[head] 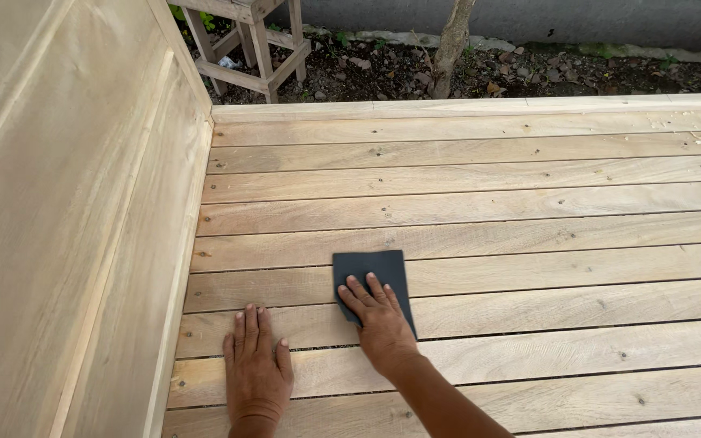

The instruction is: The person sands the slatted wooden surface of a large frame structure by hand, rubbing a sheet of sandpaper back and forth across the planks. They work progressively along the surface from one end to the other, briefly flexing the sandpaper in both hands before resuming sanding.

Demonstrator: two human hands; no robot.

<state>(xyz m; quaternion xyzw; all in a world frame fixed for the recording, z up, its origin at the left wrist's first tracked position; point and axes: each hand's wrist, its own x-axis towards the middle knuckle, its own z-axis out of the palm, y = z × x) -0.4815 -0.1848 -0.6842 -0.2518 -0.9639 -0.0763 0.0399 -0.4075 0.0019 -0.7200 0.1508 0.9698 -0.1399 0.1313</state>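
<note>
1. Pale wooden slats (pixel 480 243) form the deck, with an upright panel (pixel 66 243) along its left edge.
2. Right hand (pixel 379 318) lies flat, fingers spread, pressing dark sandpaper (pixel 375 272) near the left edge.
3. Left hand (pixel 255 367) rests open on a slat, holding nothing.
4. Sanding seems under way; the next stroke likely needs even pressure along the grain.

An outdoor woodworking spot is shown. A raw slatted deck (pixel 480 203) with a panelled side wall (pixel 66 227) of unfinished timber is seen, studded with nail heads. Beyond its edge, bare soil with dead leaves (pixel 529 73), a thin tree trunk (pixel 452 40), a rough wooden stool (pixel 253 40) and a grey wall (pixel 569 20) are visible.
</note>
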